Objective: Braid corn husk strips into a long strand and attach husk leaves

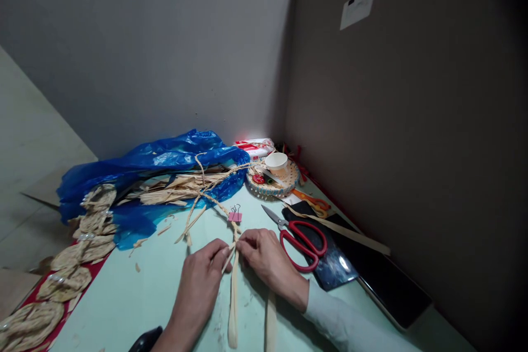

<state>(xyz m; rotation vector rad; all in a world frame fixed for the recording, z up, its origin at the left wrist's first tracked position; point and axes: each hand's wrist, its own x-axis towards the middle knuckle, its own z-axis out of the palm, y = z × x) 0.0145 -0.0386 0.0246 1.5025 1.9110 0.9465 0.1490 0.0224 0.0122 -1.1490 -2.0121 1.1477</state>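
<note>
A braid of pale dried strips (217, 204) runs toward me across the light green table, with a pink binder clip (235, 216) on it. Just below the clip my left hand (206, 272) pinches a thin strip between thumb and forefinger. Close beside it on the right, my right hand (264, 256) has its fingers closed on the strips at the working end of the braid. One long loose strip (233, 308) hangs down between the hands, and another strip (270, 322) comes out below my right wrist.
Red-handled scissors (303, 245) lie right of my hands on dark flat devices (391, 275). Behind are a woven basket (292, 177) with a white cup (276, 162) and a blue plastic bag (144, 159) of strips. Coiled braids (70, 280) line the left edge.
</note>
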